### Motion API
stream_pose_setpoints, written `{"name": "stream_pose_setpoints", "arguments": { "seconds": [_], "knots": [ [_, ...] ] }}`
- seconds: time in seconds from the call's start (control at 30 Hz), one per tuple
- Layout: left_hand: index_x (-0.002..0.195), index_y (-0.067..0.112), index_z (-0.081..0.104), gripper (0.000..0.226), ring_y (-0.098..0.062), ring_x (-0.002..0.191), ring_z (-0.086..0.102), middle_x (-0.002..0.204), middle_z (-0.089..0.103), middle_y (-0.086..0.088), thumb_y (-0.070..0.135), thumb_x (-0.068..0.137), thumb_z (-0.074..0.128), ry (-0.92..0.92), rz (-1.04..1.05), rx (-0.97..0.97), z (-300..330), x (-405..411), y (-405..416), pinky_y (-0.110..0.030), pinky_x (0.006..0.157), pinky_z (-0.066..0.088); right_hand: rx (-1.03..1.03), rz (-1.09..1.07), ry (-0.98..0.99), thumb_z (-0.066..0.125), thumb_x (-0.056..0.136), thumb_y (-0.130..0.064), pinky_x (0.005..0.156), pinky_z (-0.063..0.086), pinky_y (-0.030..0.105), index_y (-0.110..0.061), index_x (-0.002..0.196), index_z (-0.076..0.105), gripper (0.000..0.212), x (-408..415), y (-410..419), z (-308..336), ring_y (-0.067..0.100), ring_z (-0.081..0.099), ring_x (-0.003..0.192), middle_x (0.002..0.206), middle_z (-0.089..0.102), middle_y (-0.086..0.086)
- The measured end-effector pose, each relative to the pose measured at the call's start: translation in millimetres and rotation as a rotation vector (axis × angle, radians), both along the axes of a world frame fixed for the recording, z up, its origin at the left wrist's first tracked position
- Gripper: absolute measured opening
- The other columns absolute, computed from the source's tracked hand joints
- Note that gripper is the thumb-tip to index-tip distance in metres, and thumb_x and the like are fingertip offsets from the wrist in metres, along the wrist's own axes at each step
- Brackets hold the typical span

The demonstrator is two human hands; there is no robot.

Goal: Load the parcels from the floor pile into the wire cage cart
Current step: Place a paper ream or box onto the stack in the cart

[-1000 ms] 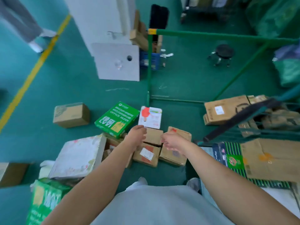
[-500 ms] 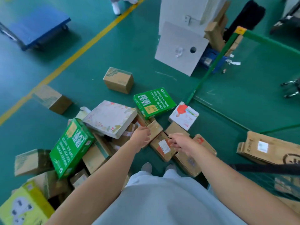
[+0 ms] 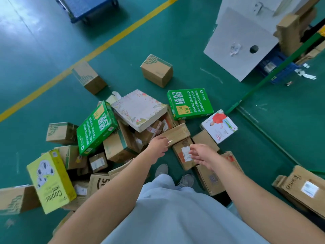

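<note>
Bare floor [image 3: 52, 50] beyond parcel pile [image 3: 123, 134]; hands over pile edge

two green office paper boxes [image 3: 190, 103] [image 3: 96, 127], one yellow copier box [image 3: 51, 182], one floral box [image 3: 139, 110], one white printed box [image 3: 219, 126], two stray brown cartons [image 3: 157, 70] [image 3: 88, 77], one blue trolley [image 3: 91, 6]; heaped brown parcels too overlapped to count.

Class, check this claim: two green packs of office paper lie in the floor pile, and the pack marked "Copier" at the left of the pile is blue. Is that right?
Not quite. The head view shows the "Copier" pack is yellow, not blue. The rest holds: two green packs of office paper lie in the floor pile, and the "Copier" pack sits at its left.
</note>
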State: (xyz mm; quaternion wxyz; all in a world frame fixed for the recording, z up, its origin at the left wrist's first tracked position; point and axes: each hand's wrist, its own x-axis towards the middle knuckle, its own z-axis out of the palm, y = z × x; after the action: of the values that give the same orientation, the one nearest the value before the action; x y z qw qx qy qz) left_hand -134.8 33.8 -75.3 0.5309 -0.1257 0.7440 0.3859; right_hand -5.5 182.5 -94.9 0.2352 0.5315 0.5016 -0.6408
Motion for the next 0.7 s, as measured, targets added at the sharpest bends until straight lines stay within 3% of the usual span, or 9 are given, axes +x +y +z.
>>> {"name": "stream_pose_setpoints", "arguments": {
  "seconds": [0.13, 0.27, 0.47, 0.6, 0.7],
  "knots": [
    [0.141, 0.016, 0.051, 0.034, -0.014, 0.08, 0.058, 0.112, 0.063, -0.005, 0.014, 0.107, 0.048, 0.033, 0.103, -0.016, -8.5, -1.3, -4.9, -0.024, 0.071, 0.049, -0.005, 0.044, 0.007, 0.052, 0.107, -0.032, 0.095, 0.052, 0.036, -0.013, 0.132, 0.058, 0.032, -9.8, 2.8, -6.3, 0.022, 0.064, 0.11, 0.117, 0.067, 0.007],
    [0.138, 0.02, 0.055, 0.032, -0.02, 0.099, 0.064, 0.12, 0.067, -0.007, 0.02, 0.106, 0.051, 0.043, 0.185, -0.035, -15.0, -3.9, -8.8, -0.03, 0.086, 0.054, -0.005, 0.074, 0.001, 0.052, 0.106, -0.032, 0.089, 0.053, 0.033, -0.013, 0.13, 0.059, 0.031, -21.9, 4.1, -9.3, 0.023, 0.065, 0.111, 0.117, 0.068, 0.007],
    [0.137, 0.016, 0.053, 0.032, -0.024, 0.095, 0.059, 0.109, 0.065, -0.007, 0.01, 0.106, 0.049, 0.001, 0.282, 0.0, -29.2, -22.2, -22.9, -0.028, 0.074, 0.049, 0.008, 0.162, -0.038, 0.052, 0.106, -0.031, 0.099, 0.054, 0.036, -0.013, 0.133, 0.059, 0.033, -48.6, -1.0, -19.4, 0.023, 0.065, 0.111, 0.116, 0.068, 0.007],
    [0.136, 0.018, 0.056, 0.031, -0.024, 0.107, 0.066, 0.115, 0.065, -0.005, 0.015, 0.105, 0.05, -0.017, 0.282, -0.039, -43.3, -48.2, -39.3, -0.04, 0.099, 0.057, 0.006, 0.211, -0.068, 0.051, 0.107, -0.03, 0.097, 0.052, 0.035, -0.012, 0.134, 0.058, 0.034, -82.3, -13.4, -26.0, 0.023, 0.064, 0.112, 0.115, 0.067, 0.006],
    [0.14, 0.019, 0.054, 0.035, -0.022, 0.107, 0.066, 0.12, 0.066, -0.004, 0.022, 0.106, 0.053, -0.049, 0.329, -0.05, -51.1, -76.5, -53.1, -0.037, 0.098, 0.056, -0.011, 0.225, -0.095, 0.051, 0.107, -0.03, 0.101, 0.051, 0.037, -0.011, 0.136, 0.058, 0.035, -116.8, -25.9, -30.2, 0.023, 0.064, 0.113, 0.119, 0.068, 0.007]
  ]
}}
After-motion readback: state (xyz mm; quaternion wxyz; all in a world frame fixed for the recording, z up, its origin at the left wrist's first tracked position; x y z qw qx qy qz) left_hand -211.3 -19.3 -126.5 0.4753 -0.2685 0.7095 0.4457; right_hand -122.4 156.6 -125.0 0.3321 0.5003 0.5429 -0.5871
